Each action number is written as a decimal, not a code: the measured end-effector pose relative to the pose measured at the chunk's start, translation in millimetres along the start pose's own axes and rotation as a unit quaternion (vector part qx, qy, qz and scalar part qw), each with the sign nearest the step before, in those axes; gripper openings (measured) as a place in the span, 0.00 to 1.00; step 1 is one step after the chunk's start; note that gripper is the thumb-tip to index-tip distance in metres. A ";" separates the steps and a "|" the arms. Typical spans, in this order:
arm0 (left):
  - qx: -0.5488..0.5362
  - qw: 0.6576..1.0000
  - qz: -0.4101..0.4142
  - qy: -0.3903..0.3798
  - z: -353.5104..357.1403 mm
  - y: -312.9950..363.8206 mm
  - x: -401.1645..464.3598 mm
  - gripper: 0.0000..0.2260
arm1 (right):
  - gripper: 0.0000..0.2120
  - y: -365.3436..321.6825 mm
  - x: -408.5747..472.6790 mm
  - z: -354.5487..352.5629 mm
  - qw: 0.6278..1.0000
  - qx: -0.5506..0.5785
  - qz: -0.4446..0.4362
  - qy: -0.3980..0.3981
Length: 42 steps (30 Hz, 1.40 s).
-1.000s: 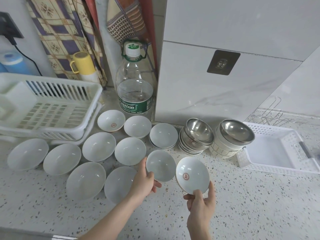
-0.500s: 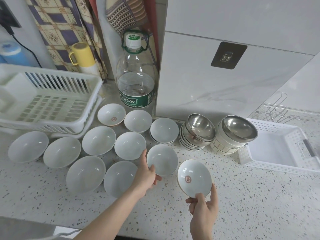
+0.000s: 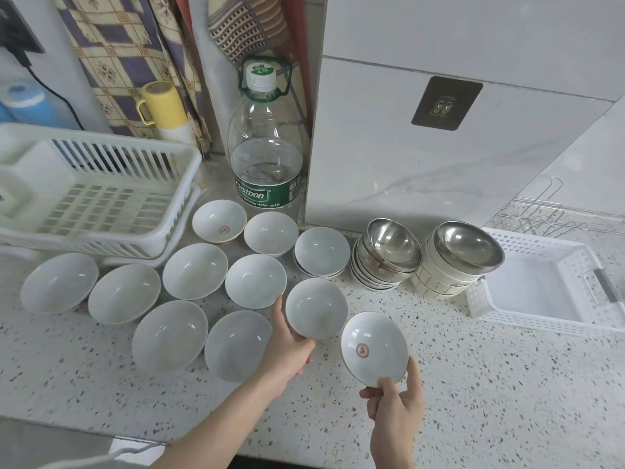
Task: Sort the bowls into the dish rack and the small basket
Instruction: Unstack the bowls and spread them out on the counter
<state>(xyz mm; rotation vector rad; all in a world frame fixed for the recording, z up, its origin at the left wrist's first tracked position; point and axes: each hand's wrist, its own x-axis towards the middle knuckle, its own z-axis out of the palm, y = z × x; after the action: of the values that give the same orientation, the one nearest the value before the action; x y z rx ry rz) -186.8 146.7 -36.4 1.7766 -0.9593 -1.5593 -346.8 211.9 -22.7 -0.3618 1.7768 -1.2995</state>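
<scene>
Presently: left hand grips plain white ceramic bowl by rim; right hand pinches gold-rimmed white bowl (red emblem inside), tilted above speckled countertop.

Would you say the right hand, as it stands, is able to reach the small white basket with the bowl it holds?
Probably yes: the right hand grips the red-marked bowl, and bare counter lies between it and the white basket; the steel bowl stacks stand further back.
</scene>
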 end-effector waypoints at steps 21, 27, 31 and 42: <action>-0.056 0.998 0.036 -0.005 -33.0 -3.0 -29.3 0.29 | 0.32 32.6 -29.2 -10.2 0.992 -0.090 -0.020 -0.084; -0.075 0.997 0.019 0.030 -64.7 -13.2 -45.5 0.24 | 0.31 36.5 -45.3 2.6 0.986 -0.102 -0.013 -0.134; -0.095 0.994 0.009 0.046 -82.5 -18.6 -54.2 0.22 | 0.31 40.1 -49.5 10.7 0.983 -0.109 -0.014 -0.147; -0.110 0.993 0.001 0.038 -90.5 -13.7 -62.1 0.19 | 0.31 43.9 -56.0 20.3 0.977 -0.112 -0.024 -0.181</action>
<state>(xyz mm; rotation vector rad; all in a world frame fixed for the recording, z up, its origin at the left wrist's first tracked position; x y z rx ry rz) -99.0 202.4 1.2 1.6667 -0.7232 -1.5210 -288.0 254.7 -35.8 -0.7245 1.6095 -0.9914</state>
